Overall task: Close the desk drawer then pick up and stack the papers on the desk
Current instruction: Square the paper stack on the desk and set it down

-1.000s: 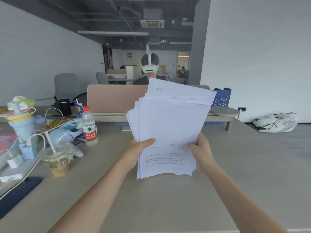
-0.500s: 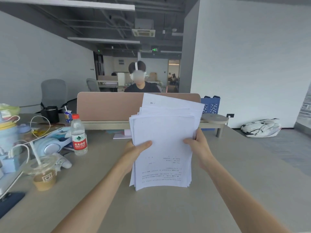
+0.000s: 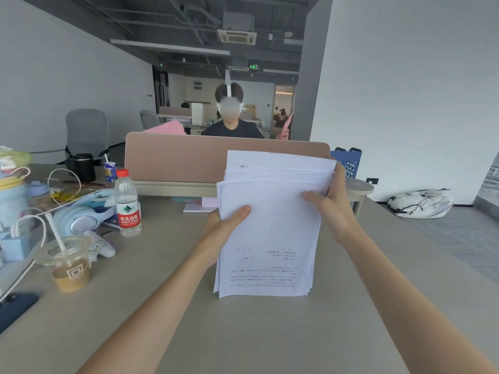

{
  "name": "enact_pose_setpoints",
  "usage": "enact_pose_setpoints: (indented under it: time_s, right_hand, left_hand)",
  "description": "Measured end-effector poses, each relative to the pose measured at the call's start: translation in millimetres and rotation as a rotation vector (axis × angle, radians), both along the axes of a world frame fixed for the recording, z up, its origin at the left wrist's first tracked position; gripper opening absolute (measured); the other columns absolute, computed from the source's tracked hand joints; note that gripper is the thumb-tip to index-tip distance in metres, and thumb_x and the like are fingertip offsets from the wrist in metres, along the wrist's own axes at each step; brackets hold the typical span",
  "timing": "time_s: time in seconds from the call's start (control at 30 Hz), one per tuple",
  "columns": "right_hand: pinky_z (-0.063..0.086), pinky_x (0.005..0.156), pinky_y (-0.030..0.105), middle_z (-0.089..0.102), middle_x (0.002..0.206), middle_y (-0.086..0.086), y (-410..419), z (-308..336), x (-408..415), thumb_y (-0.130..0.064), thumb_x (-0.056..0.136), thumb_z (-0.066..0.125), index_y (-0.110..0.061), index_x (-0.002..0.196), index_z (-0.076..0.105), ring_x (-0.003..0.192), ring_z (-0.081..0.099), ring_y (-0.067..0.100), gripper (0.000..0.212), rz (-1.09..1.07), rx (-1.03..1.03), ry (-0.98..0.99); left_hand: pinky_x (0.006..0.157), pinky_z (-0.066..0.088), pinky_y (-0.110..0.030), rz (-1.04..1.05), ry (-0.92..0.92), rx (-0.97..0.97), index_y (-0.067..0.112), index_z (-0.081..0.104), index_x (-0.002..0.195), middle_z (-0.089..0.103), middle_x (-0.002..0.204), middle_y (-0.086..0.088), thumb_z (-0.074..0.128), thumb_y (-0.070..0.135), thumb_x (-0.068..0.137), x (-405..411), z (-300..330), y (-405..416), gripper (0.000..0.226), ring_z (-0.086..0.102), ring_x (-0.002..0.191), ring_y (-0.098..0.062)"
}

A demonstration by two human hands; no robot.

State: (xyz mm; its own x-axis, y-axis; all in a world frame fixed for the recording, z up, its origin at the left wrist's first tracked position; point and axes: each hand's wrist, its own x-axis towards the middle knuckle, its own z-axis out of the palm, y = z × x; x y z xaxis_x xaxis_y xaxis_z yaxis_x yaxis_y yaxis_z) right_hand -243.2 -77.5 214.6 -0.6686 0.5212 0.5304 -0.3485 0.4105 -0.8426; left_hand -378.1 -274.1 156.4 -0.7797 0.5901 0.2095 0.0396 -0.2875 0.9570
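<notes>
The papers [image 3: 270, 233] stand upright on their lower edge on the desk [image 3: 243, 333], clamped from 2 sides — the left hand [image 3: 224, 225] grips the left edge with its thumb across the front sheet, the right hand [image 3: 332, 209] grips higher on the right edge. Their top edges are uneven. Left of them stand an iced drink cup [image 3: 68, 265] and a water bottle [image 3: 127, 203]; behind — a tan divider [image 3: 175, 157].

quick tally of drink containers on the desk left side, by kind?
Water bottle, red cap: 1
Clear lidded cup with straw: 1
Small drink carton with straw: 1
Black mug: 1
Total: 4
</notes>
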Motion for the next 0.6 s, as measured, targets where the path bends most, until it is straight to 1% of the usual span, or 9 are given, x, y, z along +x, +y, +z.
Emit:
enact_pose_setpoints:
  time_s: [0.1,0.17,0.2,0.23,0.3,0.33,0.43,0.5,0.6]
  right_hand:
    - [0.038,0.114,0.052,0.020,0.162,-0.020,-4.7,2.3,1.9,-0.002,0.074,0.061,-0.056,0.146,0.016,0.148,0.029,0.012,0.101,-0.065,0.155,0.017]
    - [0.043,0.111,0.049,0.015,0.162,-0.026,-6.2,2.6,1.5,0.007,0.077,0.057,-0.056,0.148,0.009,0.146,0.030,0.004,0.106,-0.095,0.219,0.018]
    - [0.048,0.105,0.044,0.017,0.162,-0.025,-5.5,2.5,0.5,0.010,0.078,0.056,-0.053,0.150,0.009,0.142,0.035,0.000,0.106,-0.102,0.231,0.023]
    - [0.050,0.098,0.032,0.019,0.161,-0.026,-4.6,1.9,0.1,0.012,0.079,0.054,-0.048,0.153,0.011,0.140,0.037,-0.003,0.105,-0.106,0.245,0.027]
    - [0.043,0.091,0.012,0.022,0.153,-0.039,-1.1,0.4,-0.8,0.014,0.081,0.053,-0.040,0.155,0.015,0.139,0.032,-0.010,0.099,-0.108,0.303,0.023]
    - [0.043,0.088,0.010,0.024,0.147,-0.047,0.9,0.6,-1.4,0.014,0.081,0.053,-0.038,0.154,0.019,0.138,0.032,-0.010,0.096,-0.110,0.330,0.015]
    - [0.042,0.097,0.017,0.029,0.138,-0.052,7.5,0.6,-3.9,0.011,0.081,0.056,-0.033,0.151,0.028,0.139,0.034,-0.005,0.088,-0.133,0.415,-0.016]
    - [0.035,0.102,0.013,0.031,0.137,-0.050,10.3,0.7,-4.5,0.010,0.081,0.058,-0.030,0.149,0.033,0.137,0.031,-0.011,0.083,-0.148,0.472,-0.026]
    - [0.037,0.101,0.022,0.043,0.137,-0.034,14.3,0.9,-4.2,0.002,0.083,0.063,-0.032,0.144,0.040,0.132,0.039,0.000,0.073,-0.167,0.506,-0.056]
  left_hand:
    - [0.083,0.059,-0.038,0.025,-0.009,0.000,0.022,0.075,0.098,0.080,0.099,0.001,0.075,0.035,0.082,0.8,-4.8,3.4,0.021,0.076,0.092,-0.019]
    - [0.081,0.059,-0.037,0.033,-0.019,-0.019,0.020,0.075,0.099,0.080,0.098,0.000,0.075,0.038,0.082,0.3,-10.2,5.2,0.025,0.076,0.090,-0.019]
    - [0.077,0.060,-0.034,0.041,-0.029,-0.025,0.019,0.074,0.098,0.080,0.095,0.002,0.074,0.036,0.084,0.2,-12.7,5.7,0.022,0.077,0.087,-0.016]
    - [0.071,0.060,-0.030,0.051,-0.039,-0.028,0.020,0.074,0.096,0.080,0.090,0.004,0.072,0.035,0.086,0.6,-14.9,5.8,0.018,0.077,0.082,-0.014]
    - [0.063,0.058,-0.025,0.064,-0.052,-0.031,0.021,0.073,0.095,0.080,0.087,0.006,0.071,0.033,0.088,1.1,-19.2,6.7,0.015,0.077,0.077,-0.011]
    - [0.061,0.058,-0.024,0.066,-0.053,-0.035,0.021,0.073,0.096,0.080,0.087,0.005,0.071,0.034,0.088,0.7,-21.2,7.6,0.015,0.077,0.077,-0.011]
    - [0.059,0.057,-0.022,0.068,-0.059,-0.040,0.022,0.073,0.093,0.080,0.085,0.006,0.071,0.034,0.087,1.3,-23.0,8.4,0.013,0.077,0.075,-0.009]
    - [0.064,0.058,-0.026,0.067,-0.063,-0.050,0.022,0.073,0.095,0.080,0.090,0.004,0.072,0.034,0.087,0.2,-22.8,8.9,0.015,0.077,0.079,-0.012]
    - [0.074,0.059,-0.033,0.056,-0.060,-0.059,0.020,0.074,0.099,0.080,0.096,0.000,0.075,0.036,0.083,-2.8,-22.7,9.0,0.022,0.077,0.086,-0.018]
